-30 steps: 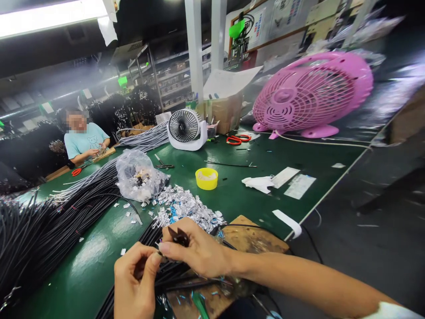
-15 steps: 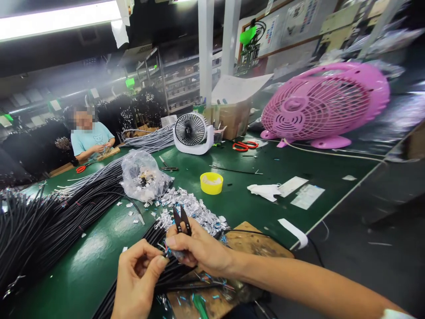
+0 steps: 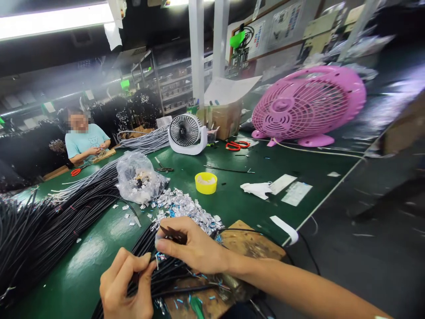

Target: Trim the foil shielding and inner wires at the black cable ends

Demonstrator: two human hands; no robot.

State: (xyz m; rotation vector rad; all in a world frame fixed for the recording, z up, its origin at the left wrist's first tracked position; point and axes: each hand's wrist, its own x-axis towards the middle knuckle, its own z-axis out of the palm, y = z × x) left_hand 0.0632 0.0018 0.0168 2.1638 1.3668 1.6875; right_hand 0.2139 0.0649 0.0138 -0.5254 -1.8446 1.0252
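My left hand is closed in a pinch on a black cable, whose stripped end shows thin coloured wires past the fingertips. Just right of it, my right hand grips dark thread snips, partly hidden by the fingers. The snips are above and beside the wire end; whether they touch it I cannot tell. Under both hands runs a bundle of black cables, its stripped ends lying on a worn wooden board. Silver foil scraps are heaped behind my right hand.
Long black cables cover the left of the green table. Behind the scraps stand a plastic bag, yellow tape roll and white fan. Red-handled scissors lie near a pink fan. Another person sits across.
My right hand has turned the snips from blades upright to pointing left. My left hand has shifted left and down, still pinching the cable. The whole view has swung slightly.
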